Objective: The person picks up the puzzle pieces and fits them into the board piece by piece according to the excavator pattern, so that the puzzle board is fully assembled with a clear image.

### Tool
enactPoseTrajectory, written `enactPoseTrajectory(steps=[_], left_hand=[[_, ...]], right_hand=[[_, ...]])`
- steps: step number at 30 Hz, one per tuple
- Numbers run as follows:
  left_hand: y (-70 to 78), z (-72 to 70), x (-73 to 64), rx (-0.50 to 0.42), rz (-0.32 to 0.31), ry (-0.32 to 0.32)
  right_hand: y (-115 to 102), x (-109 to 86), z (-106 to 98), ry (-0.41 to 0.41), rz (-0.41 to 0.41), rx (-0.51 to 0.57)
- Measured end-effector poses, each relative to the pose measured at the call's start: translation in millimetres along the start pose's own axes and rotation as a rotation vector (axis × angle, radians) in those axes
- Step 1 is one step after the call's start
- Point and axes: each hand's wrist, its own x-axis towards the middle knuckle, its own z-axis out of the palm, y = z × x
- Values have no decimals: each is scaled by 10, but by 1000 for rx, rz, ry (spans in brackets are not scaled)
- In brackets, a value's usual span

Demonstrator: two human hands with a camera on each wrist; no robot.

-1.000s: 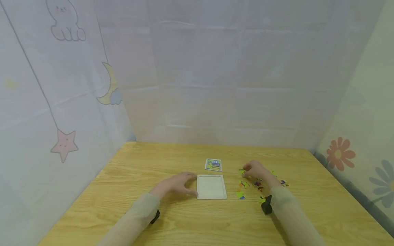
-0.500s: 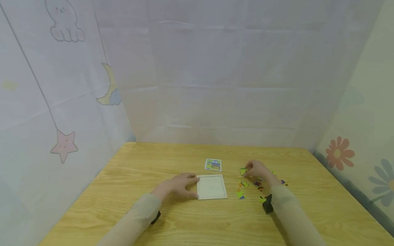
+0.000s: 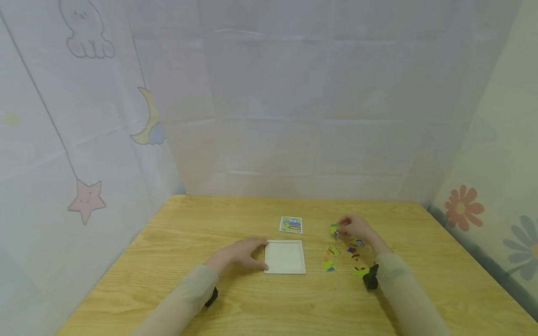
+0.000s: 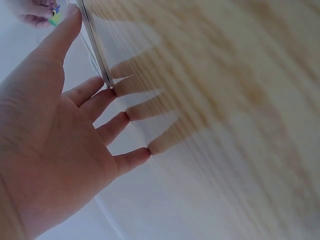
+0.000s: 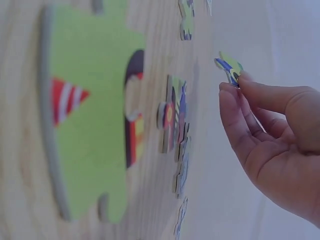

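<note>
My right hand point(image 3: 355, 226) pinches a green and blue jigsaw piece point(image 5: 230, 66) between thumb and fingertips. The piece is tilted up, above the table in the right wrist view. Just left of centre, my left hand point(image 3: 241, 254) lies at the left side of a square white puzzle tray point(image 3: 285, 258). Its thumb and forefinger are spread to the two left corners of the tray, and the other fingertips touch the table in the left wrist view. No pieces lie in the tray. Loose jigsaw pieces point(image 3: 334, 251) are scattered below the right hand.
Behind the tray lies a small picture card point(image 3: 291, 225) with a purple vehicle on green. A green piece with a red and white striped mark point(image 5: 95, 125) is close to the right wrist camera. Printed cloth walls point(image 3: 269, 116) border the wooden table point(image 3: 210, 210).
My right hand has lifted the green piece and tilted it, moving slightly right. The tray has shifted a little to the left with my left hand at its edge.
</note>
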Motion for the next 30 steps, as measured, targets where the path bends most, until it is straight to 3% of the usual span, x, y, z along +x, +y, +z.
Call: enactPoseTrajectory(steps=[8,22,30], left_hand=[[25,-9,0,-9,-9,-12],[41,1,25,32,-16,-18],[121,-24,39,29,-28,-15]], right_hand=[[-21,-17,-12,13,-69,57],[-222,-72,108,-10,-109,94],[-316,-55,194,-30,-109,134]])
